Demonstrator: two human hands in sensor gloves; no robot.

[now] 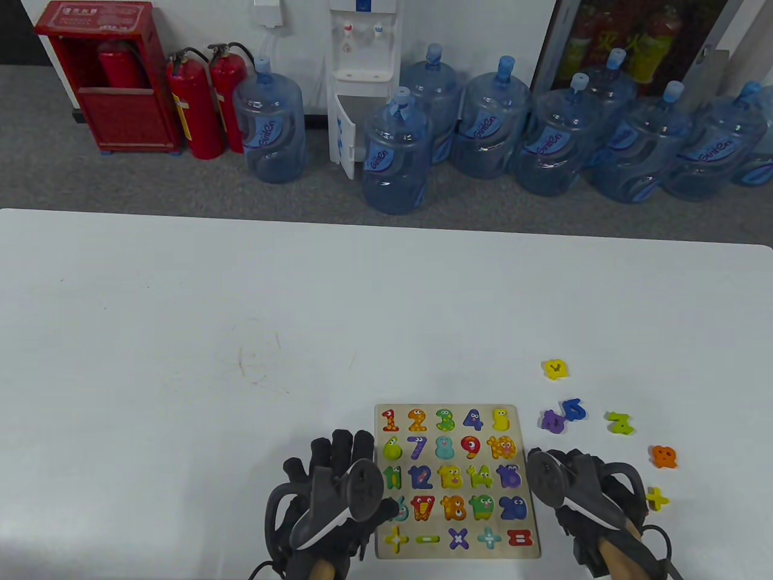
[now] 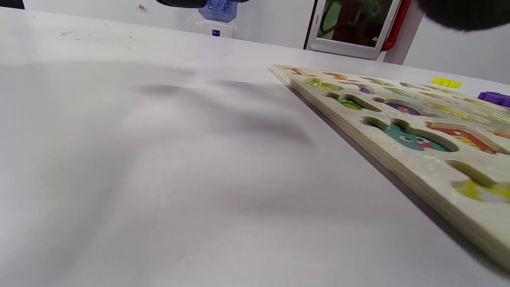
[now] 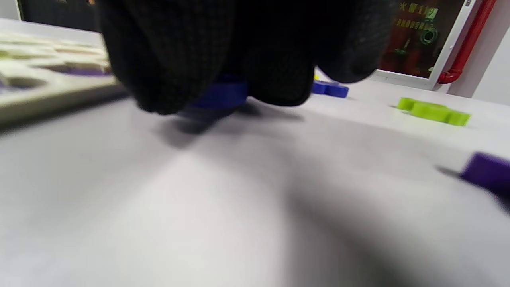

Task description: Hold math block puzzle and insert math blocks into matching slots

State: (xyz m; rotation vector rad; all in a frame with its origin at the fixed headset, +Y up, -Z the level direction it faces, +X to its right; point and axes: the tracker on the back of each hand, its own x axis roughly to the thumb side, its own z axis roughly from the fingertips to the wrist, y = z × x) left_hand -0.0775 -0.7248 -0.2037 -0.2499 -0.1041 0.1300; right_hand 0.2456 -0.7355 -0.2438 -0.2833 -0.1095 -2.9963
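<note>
The wooden math puzzle board (image 1: 457, 412) lies flat near the table's front edge. In the left wrist view the board (image 2: 414, 167) shows several recessed slots with printed pictures. My left hand (image 1: 338, 450) lies with fingers stretched out on the table just left of the board, holding nothing. My right hand (image 1: 580, 477) is just right of the board. In the right wrist view its curled fingers (image 3: 179, 59) grip a blue block (image 3: 221, 95) low over the table. Loose blocks lie to the right: yellow (image 1: 555, 368), purple (image 1: 552, 421), blue (image 1: 574, 409), green (image 1: 619, 422), orange (image 1: 663, 456), a yellow plus (image 1: 657, 499).
The white table (image 1: 241, 314) stretches far to the left and back. Behind its far edge stand water bottles (image 1: 395, 157), a dispenser and fire extinguishers on the floor. The right wrist view shows a blue (image 3: 330, 88), a green (image 3: 434, 111) and a purple block (image 3: 486, 171).
</note>
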